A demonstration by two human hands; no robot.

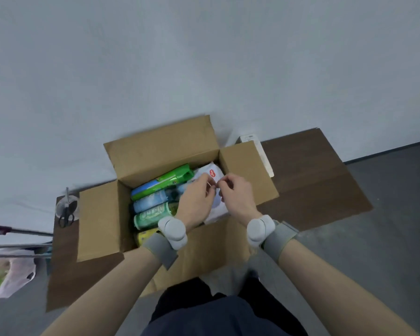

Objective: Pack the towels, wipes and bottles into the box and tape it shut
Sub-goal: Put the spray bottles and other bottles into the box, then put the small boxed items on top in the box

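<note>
Brown sheet (313,170): lies flat under everything and reaches out towards 3 o'clock and 7 o'clock from the box.
Box (170,144): stands in the middle of the sheet with all four flaps folded out, so it is not ready for tape.
Contents: a green bottle (172,178) lies at 11 o'clock inside. Below it come a blue pack (150,202) and a green pack (153,214), with a yellow pack (147,235) at 7 o'clock. All lie on their sides, close together.
White wipes pack (212,172): sits in the box's 2 o'clock corner against the right wall, red logo up, partly under the hands.
Left hand (199,196): hovers over the white pack, fingers curled, thumb and forefinger nipping something.
Right hand (238,195): just beside it at 3 o'clock, fingers curled the same way, tips meeting the left's.
Thin strip (212,185): a pale sliver pinched between the two hands. I cannot tell what it is.
Scissors (66,215): stand in a clear cup off at 9 o'clock, well apart from the hands.
Step in hand: looks like fiddling with the top of the white pack, with the packing nearly done.
Doing it well: I'd keep the pack pressed flat in its corner, work with the fingertips only, and settle everything below the rim so that the flaps can meet squarely.
</note>
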